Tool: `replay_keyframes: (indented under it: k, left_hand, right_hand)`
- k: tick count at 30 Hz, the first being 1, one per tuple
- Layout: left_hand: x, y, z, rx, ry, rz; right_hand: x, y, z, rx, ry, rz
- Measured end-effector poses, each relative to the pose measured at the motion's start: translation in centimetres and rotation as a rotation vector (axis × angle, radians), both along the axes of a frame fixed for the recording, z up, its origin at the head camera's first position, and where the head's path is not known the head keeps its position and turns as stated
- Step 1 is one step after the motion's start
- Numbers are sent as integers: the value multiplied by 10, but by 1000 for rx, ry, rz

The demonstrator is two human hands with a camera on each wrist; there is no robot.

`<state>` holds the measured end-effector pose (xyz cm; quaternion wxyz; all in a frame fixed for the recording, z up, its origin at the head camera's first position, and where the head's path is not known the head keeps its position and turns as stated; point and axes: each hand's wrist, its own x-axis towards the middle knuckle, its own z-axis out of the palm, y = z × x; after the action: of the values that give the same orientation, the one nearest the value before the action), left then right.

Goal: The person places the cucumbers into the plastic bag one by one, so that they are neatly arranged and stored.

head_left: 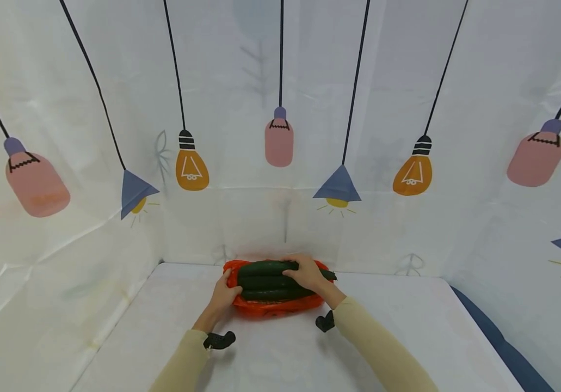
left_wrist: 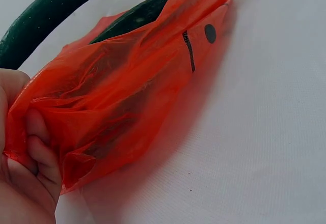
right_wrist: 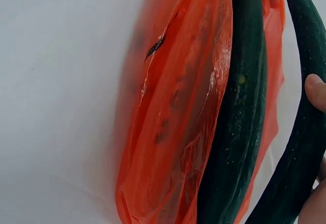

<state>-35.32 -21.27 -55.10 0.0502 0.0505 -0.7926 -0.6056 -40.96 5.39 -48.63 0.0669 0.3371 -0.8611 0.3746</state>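
A red plastic bag lies at the far side of the white table, its mouth spread around dark green cucumbers. My left hand grips the bag's left end; in the left wrist view its fingers curl into the thin plastic. With my right hand I hold the rearmost cucumber, thumb on its near side. The right wrist view shows that held cucumber apart from another cucumber lying in the bag's opening. Part of the right hand is cut off there.
The white tabletop stretches in front of the bag. Behind it rises a white sheet printed with hanging lamps. Dark blue fabric shows past the table's right edge. Black wrist devices are on both wrists.
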Motion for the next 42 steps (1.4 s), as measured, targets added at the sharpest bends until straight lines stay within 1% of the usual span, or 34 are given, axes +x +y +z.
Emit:
replay_keyframes:
  k: [6,10,15,20,23,27,29,32,35,42]
  left_hand:
    - [2,4,-3,-10,7,-13]
    - [4,7,-4,-10,-7,-19]
    - [3,7,-5,-14,-7,-7]
    - [1,8,0,-18,-21,-29]
    - [-2,7,3,-15,-8,-17]
    - [-6,4,5,-10,24,17]
    - [-7,4,4,-22,17,25]
    - [-6,5,1,-34,-11,20]
    - [-4,6,-2,-36,-19,20]
    - [1,7,-4,-16,-33,51]
  right_hand:
    - [-1,4,-5,2,8,-19]
    - [-2,5,-11,13,50,-30]
    - [-4,2,-17,25,97,-25]
    - [-4,1,-14,29,136,-22]
    - [-8,-3,-11,42,149,-22]
    - [-14,-9,-8,57,138,-36]
    - [-15,-11,-9,64,125,-49]
    - [-14,-12,-13,84,99,-77]
    - [-11,-13,-18,86,74,-97]
    - [-6,-16,-22,62,35,-129]
